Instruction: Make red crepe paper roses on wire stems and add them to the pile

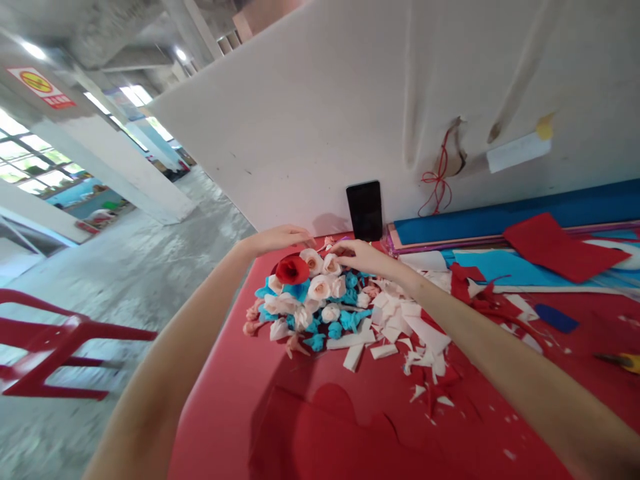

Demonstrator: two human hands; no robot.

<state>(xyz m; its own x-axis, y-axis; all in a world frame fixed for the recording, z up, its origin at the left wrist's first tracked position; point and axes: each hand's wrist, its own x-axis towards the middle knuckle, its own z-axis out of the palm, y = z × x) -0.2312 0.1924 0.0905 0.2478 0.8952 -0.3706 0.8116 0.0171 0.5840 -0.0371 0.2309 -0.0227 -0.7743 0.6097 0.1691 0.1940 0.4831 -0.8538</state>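
A heap of crepe paper flowers lies at the back left of the red tabletop. It holds white roses, small light-blue flowers and pink ones. A larger red paper flower rests on the left side of the heap. My left hand hovers over the back of the heap, just behind the red flower, fingers stretched out. From the right, my right hand reaches in beside a white rose, its fingers bent but apart. A small pink flower shows between the two hands.
White paper scraps lie right of the heap. A phone leans on the white board behind. Farther right are red paper, blue sheets, a blue piece and a yellow-handled tool. A red chair stands left.
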